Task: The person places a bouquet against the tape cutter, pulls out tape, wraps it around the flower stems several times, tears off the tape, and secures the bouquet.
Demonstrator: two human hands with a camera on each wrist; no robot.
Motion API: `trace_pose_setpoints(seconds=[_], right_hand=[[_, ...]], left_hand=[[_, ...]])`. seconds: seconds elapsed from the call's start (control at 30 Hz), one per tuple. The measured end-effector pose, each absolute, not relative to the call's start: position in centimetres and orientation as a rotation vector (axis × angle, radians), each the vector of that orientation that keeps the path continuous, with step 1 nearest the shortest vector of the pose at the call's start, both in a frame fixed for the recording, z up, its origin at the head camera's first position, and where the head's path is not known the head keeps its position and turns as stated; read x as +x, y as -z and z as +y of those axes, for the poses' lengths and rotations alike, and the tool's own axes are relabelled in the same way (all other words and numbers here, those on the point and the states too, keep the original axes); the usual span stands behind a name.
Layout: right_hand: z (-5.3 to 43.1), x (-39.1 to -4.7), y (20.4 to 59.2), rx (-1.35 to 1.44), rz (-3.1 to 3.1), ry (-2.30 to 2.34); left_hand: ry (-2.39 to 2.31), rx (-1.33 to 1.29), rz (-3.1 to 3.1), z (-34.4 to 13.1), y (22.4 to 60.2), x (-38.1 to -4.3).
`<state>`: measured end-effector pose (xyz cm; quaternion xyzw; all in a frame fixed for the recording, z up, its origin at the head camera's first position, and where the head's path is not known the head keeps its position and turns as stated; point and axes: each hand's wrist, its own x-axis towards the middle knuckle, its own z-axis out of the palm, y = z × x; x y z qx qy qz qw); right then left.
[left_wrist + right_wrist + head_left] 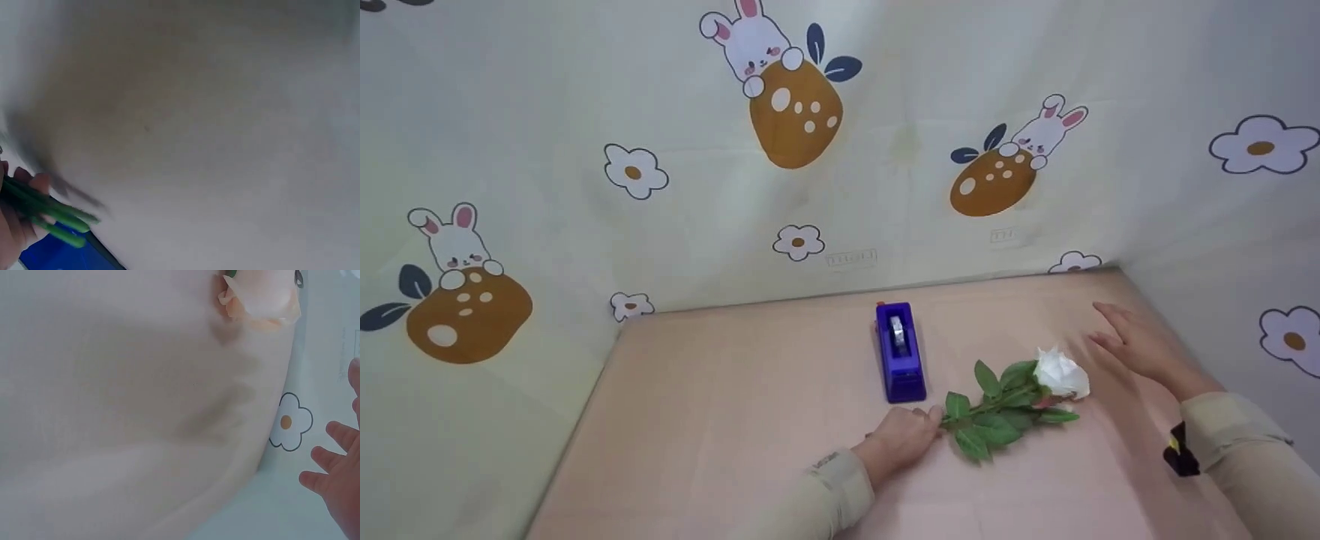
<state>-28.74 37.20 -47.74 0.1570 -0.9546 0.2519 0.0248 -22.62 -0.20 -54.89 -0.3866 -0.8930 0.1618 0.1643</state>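
Observation:
My left hand (901,436) grips the green stems (62,216) of artificial roses at their lower end; cut stem tips stick out past the fingers in the left wrist view. Leaves (997,427) spread to the right of that hand, and a white rose head (1061,373) sits at the far end, with a bit of pink under it. Apart from the flower, to its right, my right hand (1140,349) is held with fingers extended and nothing in them. The right wrist view shows those spread fingers (332,464) and the rose's pale petals (264,298).
A blue tape dispenser (901,352) with a clear roll stands just beyond the left hand. Partly behind the right sleeve is a small black and yellow object (1183,451), its kind unclear. Printed cloth walls (900,187) border the pinkish table (720,390) at back and sides.

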Motion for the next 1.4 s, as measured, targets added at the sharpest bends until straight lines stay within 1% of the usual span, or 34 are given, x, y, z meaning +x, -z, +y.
trace_pose_setpoints(seconds=[0.33,0.57,0.77,1.03,1.23,1.4], right_hand=[[37.0,-28.9,47.5,0.49,-2.964,-0.803],[36.9,-29.1,47.5,0.518,-2.934,-0.727],[36.9,-29.1,47.7,0.525,-2.929,-0.818],[37.0,-29.2,47.9,0.501,-2.935,-0.838],[37.4,-28.9,48.3,0.472,-2.958,-0.831],[37.6,-28.9,48.4,0.48,-2.947,-0.853]], left_hand=[[-0.477,-0.942,-2.642,0.3,55.6,-22.2],[-0.572,-0.848,-2.687,0.8,55.5,-22.1],[-0.51,-0.782,-2.722,0.9,55.3,-21.9],[-0.538,-0.824,-2.742,0.6,54.8,-21.7],[-0.375,-0.855,-2.714,0.0,54.9,-22.0],[-0.16,-0.858,-2.821,-0.5,54.5,-22.0]])
